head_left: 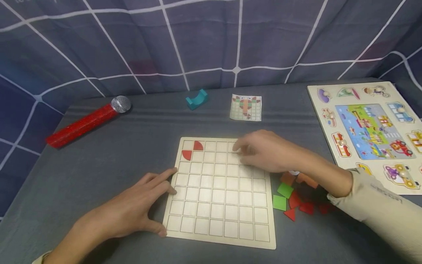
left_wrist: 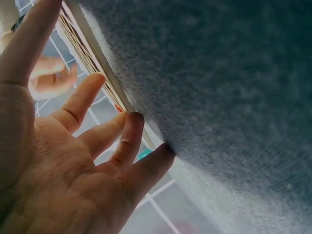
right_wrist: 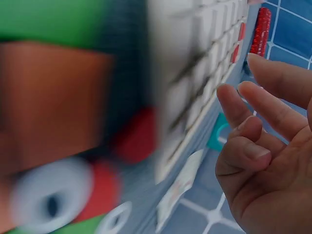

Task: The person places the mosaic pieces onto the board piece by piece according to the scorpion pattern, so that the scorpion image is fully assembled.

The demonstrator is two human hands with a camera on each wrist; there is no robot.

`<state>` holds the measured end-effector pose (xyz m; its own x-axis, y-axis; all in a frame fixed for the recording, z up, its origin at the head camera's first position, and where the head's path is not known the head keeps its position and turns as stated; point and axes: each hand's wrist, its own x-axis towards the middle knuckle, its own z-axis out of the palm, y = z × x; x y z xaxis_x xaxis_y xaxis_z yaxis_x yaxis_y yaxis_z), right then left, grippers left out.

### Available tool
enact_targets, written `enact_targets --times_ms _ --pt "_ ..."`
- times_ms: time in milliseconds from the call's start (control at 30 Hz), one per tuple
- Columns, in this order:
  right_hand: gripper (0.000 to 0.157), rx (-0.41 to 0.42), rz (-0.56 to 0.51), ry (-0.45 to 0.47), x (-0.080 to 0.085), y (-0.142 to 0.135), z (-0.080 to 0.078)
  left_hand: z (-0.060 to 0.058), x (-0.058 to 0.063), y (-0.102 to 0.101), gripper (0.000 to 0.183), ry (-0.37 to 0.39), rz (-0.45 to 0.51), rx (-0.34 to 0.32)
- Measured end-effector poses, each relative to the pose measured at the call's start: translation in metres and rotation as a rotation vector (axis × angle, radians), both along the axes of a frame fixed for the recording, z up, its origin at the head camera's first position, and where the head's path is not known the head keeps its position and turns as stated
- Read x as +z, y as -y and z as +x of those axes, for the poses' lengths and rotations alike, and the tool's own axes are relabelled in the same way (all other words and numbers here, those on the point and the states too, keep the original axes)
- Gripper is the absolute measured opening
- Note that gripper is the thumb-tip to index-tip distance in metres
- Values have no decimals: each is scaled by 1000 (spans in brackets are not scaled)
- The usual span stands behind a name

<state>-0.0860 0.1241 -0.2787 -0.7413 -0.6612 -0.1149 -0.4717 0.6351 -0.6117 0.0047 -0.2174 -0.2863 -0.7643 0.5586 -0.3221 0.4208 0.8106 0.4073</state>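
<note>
A pale wooden grid board [head_left: 217,194] lies on the grey table. Two red quarter-circle pieces, one [head_left: 198,146] in the top row and one [head_left: 187,155] in the second, sit in its upper left cells. My left hand [head_left: 132,207] rests at the board's left edge, fingers spread; the left wrist view shows its fingertips [left_wrist: 135,119] against the edge. Over the board's upper right part hovers my right hand [head_left: 267,150]. In the right wrist view its fingers [right_wrist: 273,105] are apart, some bent, and I see nothing held between them.
Right of the board lie loose pieces: green squares [head_left: 279,202], red shapes [head_left: 306,208] and orange ones [head_left: 288,178], partly under my right forearm. Behind the board are a pattern card [head_left: 245,107] and a teal curved block [head_left: 197,99]. A red microphone [head_left: 85,123] lies left, a picture puzzle [head_left: 324,128] right.
</note>
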Motion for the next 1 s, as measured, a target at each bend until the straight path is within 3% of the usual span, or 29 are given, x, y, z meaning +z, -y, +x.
enact_targets --times_ms 267,400,567,733,1000 --pt "28 -13 12 2 -7 -44 27 2 2 -2 74 10 -38 32" --pt "31 13 33 -13 -8 -59 38 5 2 -2 74 -47 -38 7" --pt "33 23 68 50 -12 -71 49 7 2 -1 75 -84 -45 -12" --pt "31 71 72 79 -16 -79 53 6 2 1 77 -33 -41 16" --pt "42 126 75 16 -18 -80 55 2 1 3 83 42 -17 56"
